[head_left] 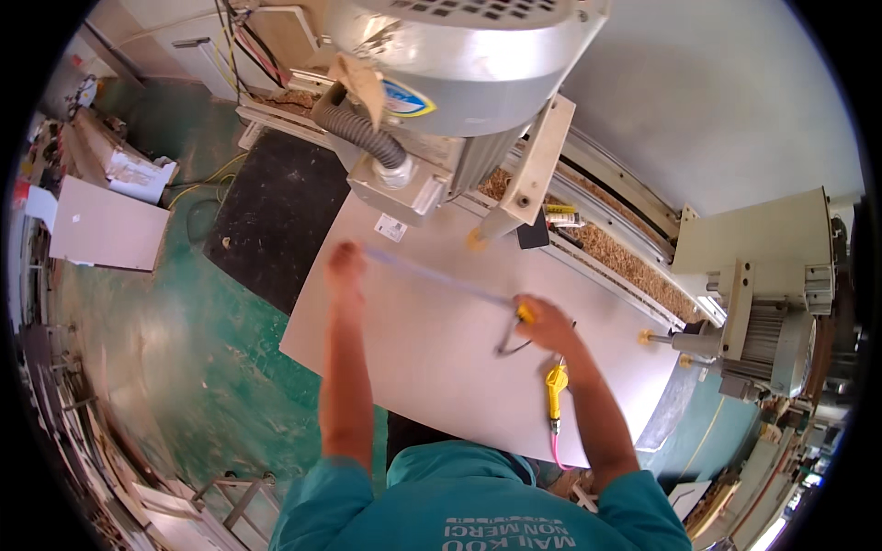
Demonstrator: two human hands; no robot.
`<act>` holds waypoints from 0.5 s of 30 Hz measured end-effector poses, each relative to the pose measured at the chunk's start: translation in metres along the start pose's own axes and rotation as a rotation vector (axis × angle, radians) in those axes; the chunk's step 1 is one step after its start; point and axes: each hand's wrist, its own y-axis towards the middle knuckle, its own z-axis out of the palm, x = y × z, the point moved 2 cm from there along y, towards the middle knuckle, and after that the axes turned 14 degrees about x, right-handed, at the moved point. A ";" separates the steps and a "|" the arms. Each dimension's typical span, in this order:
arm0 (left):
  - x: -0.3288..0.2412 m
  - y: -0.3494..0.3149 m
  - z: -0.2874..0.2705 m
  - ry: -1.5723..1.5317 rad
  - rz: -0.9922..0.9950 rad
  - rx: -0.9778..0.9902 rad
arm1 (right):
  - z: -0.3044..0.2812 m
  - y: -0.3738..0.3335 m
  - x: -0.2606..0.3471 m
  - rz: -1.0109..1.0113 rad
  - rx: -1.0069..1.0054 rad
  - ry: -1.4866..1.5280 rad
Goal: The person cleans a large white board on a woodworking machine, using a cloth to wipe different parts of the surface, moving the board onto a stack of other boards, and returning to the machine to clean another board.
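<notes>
A pale tape measure blade [436,277], blurred by motion, stretches above the white panel [432,367] between my two hands. My left hand [345,264] is closed at the blade's far-left end, its fingers smeared. My right hand [546,325] grips the yellow tape measure case [525,312], mostly hidden by the fingers. A dark strap loop [505,347] hangs below that hand. Beside my right forearm a yellow air blow gun [556,386] lies on the panel, joined to a pink hose [557,450].
A large grey machine motor [450,83] overhangs the panel's far side. At right stands another motor unit [772,335]. A small black block [533,231] and a white label [390,227] lie along the far edge. Wood chips [625,257] fill the rail.
</notes>
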 end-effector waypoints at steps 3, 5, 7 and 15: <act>-0.007 0.117 -0.065 0.334 0.068 -0.228 | -0.028 0.003 -0.041 -0.025 -0.162 0.027; -0.026 0.159 -0.054 0.680 0.121 -0.143 | -0.033 0.005 -0.061 0.102 -0.279 0.020; -0.028 0.177 -0.031 0.902 0.228 -0.121 | -0.028 0.009 -0.060 0.196 -0.402 -0.043; -0.014 0.178 -0.004 0.890 0.355 -0.126 | -0.024 0.032 -0.046 0.442 -0.511 -0.276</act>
